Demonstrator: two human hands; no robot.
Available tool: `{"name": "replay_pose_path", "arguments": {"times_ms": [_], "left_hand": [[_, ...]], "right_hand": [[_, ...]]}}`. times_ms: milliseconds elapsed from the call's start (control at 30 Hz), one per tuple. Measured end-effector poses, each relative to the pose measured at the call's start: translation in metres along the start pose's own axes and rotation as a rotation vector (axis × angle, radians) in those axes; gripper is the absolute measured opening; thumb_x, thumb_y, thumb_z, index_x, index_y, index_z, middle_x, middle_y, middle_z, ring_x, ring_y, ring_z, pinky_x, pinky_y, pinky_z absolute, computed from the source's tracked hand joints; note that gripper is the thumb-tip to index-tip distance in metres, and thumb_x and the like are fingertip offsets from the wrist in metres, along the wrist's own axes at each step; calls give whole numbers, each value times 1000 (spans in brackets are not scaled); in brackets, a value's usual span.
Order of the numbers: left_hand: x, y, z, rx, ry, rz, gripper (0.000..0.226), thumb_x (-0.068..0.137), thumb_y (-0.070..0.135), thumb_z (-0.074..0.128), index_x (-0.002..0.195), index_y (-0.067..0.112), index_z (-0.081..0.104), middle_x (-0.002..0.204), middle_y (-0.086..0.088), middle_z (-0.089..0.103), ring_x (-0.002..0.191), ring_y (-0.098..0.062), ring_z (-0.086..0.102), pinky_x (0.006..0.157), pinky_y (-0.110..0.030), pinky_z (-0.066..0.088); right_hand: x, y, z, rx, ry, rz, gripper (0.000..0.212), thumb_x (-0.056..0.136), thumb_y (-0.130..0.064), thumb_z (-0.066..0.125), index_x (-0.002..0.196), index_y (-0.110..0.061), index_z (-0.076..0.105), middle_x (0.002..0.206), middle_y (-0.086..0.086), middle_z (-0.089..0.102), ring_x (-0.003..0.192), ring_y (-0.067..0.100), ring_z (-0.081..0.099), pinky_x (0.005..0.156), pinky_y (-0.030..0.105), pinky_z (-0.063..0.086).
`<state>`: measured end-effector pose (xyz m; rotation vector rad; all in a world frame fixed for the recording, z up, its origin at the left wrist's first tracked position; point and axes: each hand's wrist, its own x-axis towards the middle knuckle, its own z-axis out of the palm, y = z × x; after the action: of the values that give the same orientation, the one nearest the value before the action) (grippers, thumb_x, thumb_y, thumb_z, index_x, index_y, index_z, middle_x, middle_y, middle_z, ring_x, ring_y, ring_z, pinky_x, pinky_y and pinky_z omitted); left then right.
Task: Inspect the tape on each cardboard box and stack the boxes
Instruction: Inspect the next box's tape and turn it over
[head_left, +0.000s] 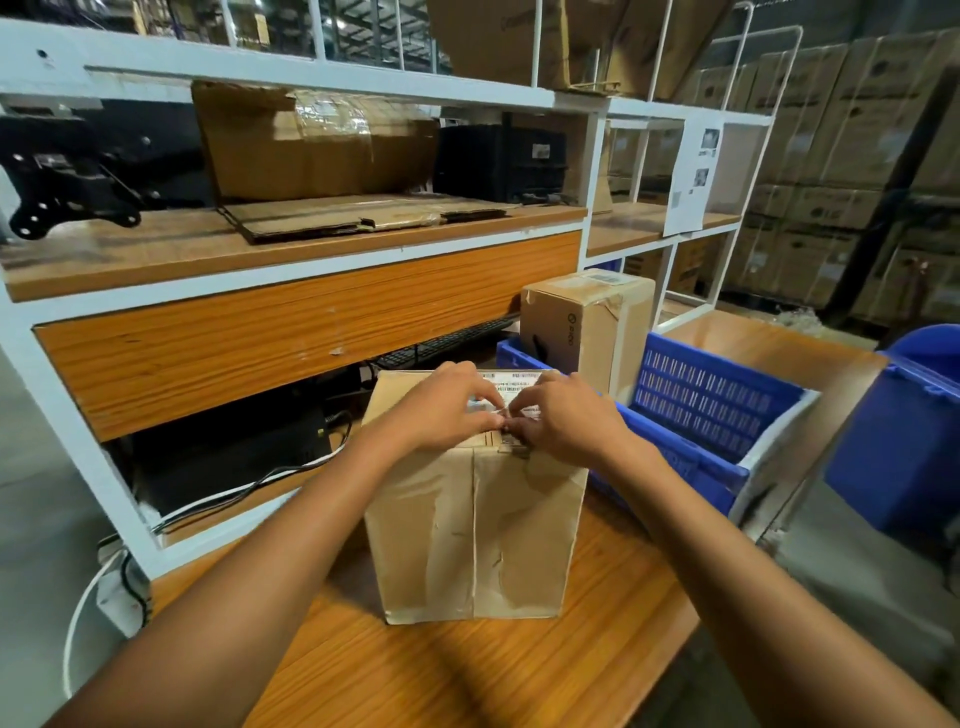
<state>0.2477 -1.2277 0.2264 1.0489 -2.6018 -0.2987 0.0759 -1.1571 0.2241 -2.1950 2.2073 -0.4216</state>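
A tall brown cardboard box (475, 535) stands upright on the wooden table (467, 670) in front of me. Clear tape runs down its front seam and over the top, where a white label sits. My left hand (444, 410) and my right hand (563, 421) both rest on the box's top front edge, fingertips pinched together on the tape at the seam. A second cardboard box (589, 322), taped and labelled on top, stands upright in a blue plastic crate (696, 410) behind and to the right.
A white metal shelf unit (291, 244) rises behind the table, with a worn carton (311, 140), flattened cardboard and black equipment on it. Cables hang at the lower left. A blue bin (904, 431) stands at the right; stacked cartons fill the far right background.
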Motion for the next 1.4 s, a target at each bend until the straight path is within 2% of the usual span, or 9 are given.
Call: {"name": "replay_pose_path", "arguments": {"times_ms": [333,567,767,933,1033,1100,1233,1300,1400], "left_hand": [[-37,-7,-13,-142,96,-70,5,85,27,78,88,24,80,90,16,70,83,-2,64,81,-34,56],[-58,-15,-10,55,396,-204,15,93,28,67,100,22,79,94,8,75,86,-11,66,82,-34,55],[-45,-15,-23,37,288,-238,16,95,34,62,99,26,76,93,11,71,89,-10,62,79,-32,51],[-15,-44,-12,10,212,-385,51,94,37,62,142,22,52,145,-1,48,137,-22,36,101,-41,47],[-16,-57,-7,-295,174,-577,88,88,50,70,157,20,23,161,-5,26,143,-28,33,78,-29,56],[-25,-63,-4,-618,176,-646,96,81,52,77,155,19,25,152,-6,44,130,-26,52,94,-42,55],[-55,-62,8,-1004,211,-653,71,77,50,80,137,28,48,122,-4,70,107,-23,69,97,-48,54],[-69,-53,12,-1084,285,-603,40,91,36,70,127,37,52,115,-1,72,102,-22,71,92,-48,57],[-84,-42,14,-1022,393,-525,42,94,42,64,132,41,45,114,7,69,103,-17,69,88,-45,58]], "right_hand": [[-6,-3,-11,58,-19,7,10,89,-31,73,96,-31,80,103,-10,72,89,11,62,70,31,53],[-8,-39,-1,204,4,-133,10,88,-27,72,93,-25,80,101,-6,71,93,16,62,79,38,54],[8,-18,-6,214,-45,-151,13,90,-30,71,98,-23,79,101,-8,74,91,10,65,83,37,56],[20,17,11,111,57,67,47,90,-62,60,128,-34,63,140,-2,53,127,22,47,103,48,45],[15,23,26,423,23,224,89,85,-62,68,155,-24,28,154,8,41,134,30,48,107,53,45],[2,21,24,906,-15,299,80,87,-39,76,150,-12,35,131,13,65,114,31,66,97,50,55],[-34,19,21,1331,-76,278,32,94,-15,68,124,-10,58,101,11,77,91,28,76,75,34,63],[-46,14,20,1374,-44,212,32,94,-12,67,123,-13,55,104,11,77,92,27,76,72,32,62],[-55,13,29,1496,-8,185,48,90,-18,70,132,-21,48,117,12,72,103,31,73,85,46,61]]}}
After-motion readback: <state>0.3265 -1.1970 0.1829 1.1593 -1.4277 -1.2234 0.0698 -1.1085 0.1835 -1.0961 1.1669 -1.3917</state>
